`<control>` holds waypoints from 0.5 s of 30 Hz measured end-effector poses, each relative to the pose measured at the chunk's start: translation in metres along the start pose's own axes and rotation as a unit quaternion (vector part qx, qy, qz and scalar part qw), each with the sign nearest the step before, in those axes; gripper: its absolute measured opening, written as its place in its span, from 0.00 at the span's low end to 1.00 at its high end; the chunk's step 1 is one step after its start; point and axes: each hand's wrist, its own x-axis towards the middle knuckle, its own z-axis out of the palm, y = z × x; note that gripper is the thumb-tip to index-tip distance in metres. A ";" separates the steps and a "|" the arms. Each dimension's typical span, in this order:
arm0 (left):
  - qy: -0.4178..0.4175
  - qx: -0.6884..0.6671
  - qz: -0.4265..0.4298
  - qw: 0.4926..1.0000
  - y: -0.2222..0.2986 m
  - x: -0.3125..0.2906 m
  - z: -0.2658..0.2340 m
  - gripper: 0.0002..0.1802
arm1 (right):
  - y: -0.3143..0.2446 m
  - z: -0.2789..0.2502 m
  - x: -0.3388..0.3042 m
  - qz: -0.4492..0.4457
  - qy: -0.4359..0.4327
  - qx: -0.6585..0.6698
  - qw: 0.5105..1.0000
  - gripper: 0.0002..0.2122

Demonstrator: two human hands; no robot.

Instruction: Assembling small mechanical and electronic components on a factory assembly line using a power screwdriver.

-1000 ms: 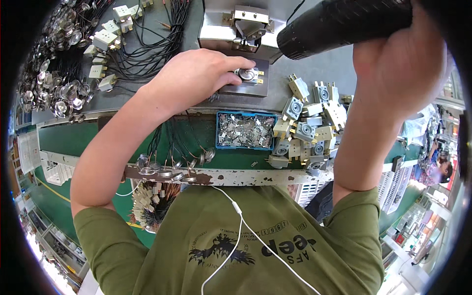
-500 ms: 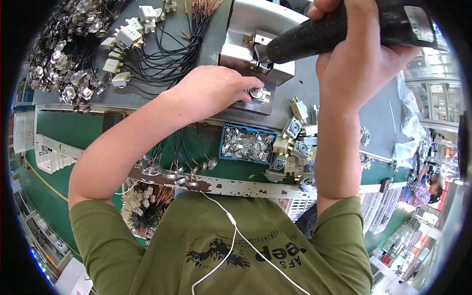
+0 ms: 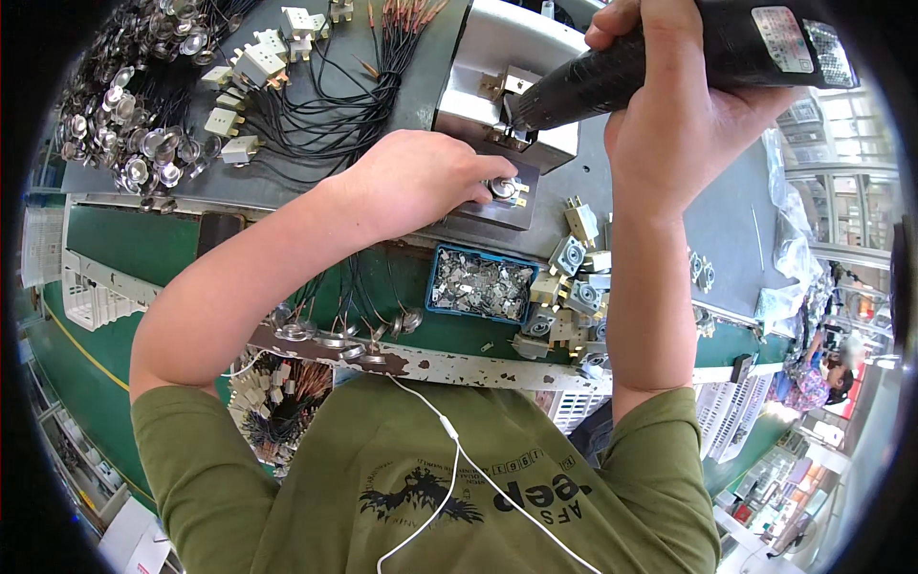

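My left hand (image 3: pixel 411 182) is closed, thumb and fingers pinching a small switch-like part with a round metal top and brass tabs (image 3: pixel 503 189). That part sits on a dark metal block (image 3: pixel 490 214) near the bench edge. In my right hand (image 3: pixel 669 143), raised at the upper right, is a black tape-wrapped handheld tool (image 3: pixel 598 81). Its narrow end points left and down at a shiny metal bracket (image 3: pixel 470 72), beside a small white part with metal tabs (image 3: pixel 519 80). Whether the tip touches anything there cannot be made out.
A blue tray (image 3: pixel 473 314) of small metal pieces lies nearer me. White switch bodies (image 3: pixel 564 306) are heaped to its right. Black wires (image 3: pixel 316 143) with white connectors and a pile of round metal parts (image 3: pixel 129 134) cover the left. A person (image 3: pixel 813 383) is far right.
The view has shifted slightly. My right hand and the black tool have tipped a little, the tool's rear end now further left. My left hand keeps its pinch on the part.
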 end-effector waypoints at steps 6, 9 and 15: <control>0.039 0.014 0.026 0.999 -0.003 -0.001 0.006 0.20 | -0.013 0.015 -0.011 -0.047 0.033 -0.294 0.954 0.16; 0.049 0.022 0.027 0.998 -0.005 -0.005 0.009 0.18 | -0.017 0.012 -0.014 -0.051 0.004 -0.274 0.960 0.17; 0.100 -0.010 0.051 0.994 -0.009 -0.005 0.013 0.18 | -0.048 -0.015 -0.015 0.001 -0.059 -0.285 0.957 0.10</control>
